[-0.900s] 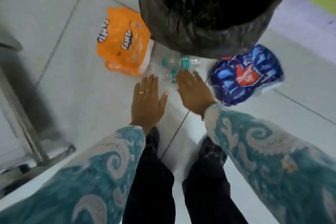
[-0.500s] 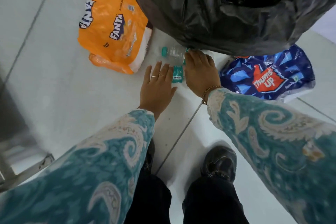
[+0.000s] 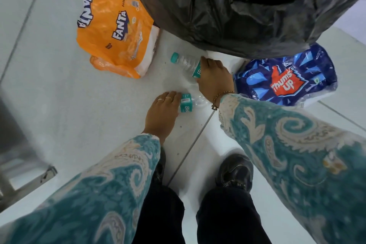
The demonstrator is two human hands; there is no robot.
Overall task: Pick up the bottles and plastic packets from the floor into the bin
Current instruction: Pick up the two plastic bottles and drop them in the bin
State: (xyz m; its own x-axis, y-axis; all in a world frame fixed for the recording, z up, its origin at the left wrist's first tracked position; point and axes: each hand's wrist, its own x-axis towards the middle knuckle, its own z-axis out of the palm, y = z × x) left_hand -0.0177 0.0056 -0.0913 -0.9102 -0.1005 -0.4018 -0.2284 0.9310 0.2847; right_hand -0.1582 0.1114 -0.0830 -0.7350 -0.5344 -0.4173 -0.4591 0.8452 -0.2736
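Two clear water bottles with teal labels lie on the white floor in front of the bin (image 3: 227,31), which is lined with a black bag. My right hand (image 3: 214,77) is closed around the far bottle (image 3: 186,63), whose teal cap points left. My left hand (image 3: 163,111) grips the near bottle (image 3: 191,102) at its label end; the bottle's cap is hidden under the hand. An orange Fanta packet (image 3: 116,27) lies left of the bin. A blue Thums Up packet (image 3: 287,79) lies right of my right hand.
My two black shoes (image 3: 235,172) stand on the tiles below the hands. A grey metal frame (image 3: 25,166) runs along the left edge. Bare floor tiles stretch to the left of the Fanta packet.
Both hands have dropped onto the bottles and closed. The right hand now wraps the far bottle, the left hand wraps the near one, which has moved toward me.
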